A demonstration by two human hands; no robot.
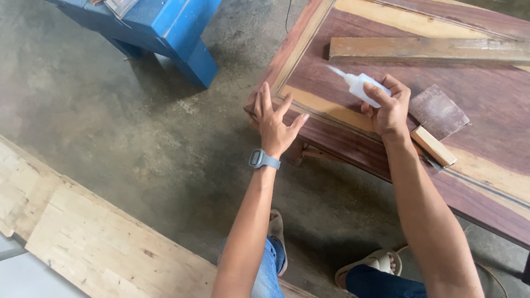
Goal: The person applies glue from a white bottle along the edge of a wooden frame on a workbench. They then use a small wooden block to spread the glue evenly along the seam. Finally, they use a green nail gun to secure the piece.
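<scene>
Glue bottle [362,87] clamped in my R hand [391,113], nozzle aimed down-left at panel's pale strip | L hand [274,124] fingers apart, bracing corner of wood panel [486,99], prob. to steady it | sandpaper sheet [439,112] & wood block [434,145] just beside R wrist.

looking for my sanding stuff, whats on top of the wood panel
On the panel: a plank, sandpaper sheet and small block. The right forearm covers part of the block.
</scene>
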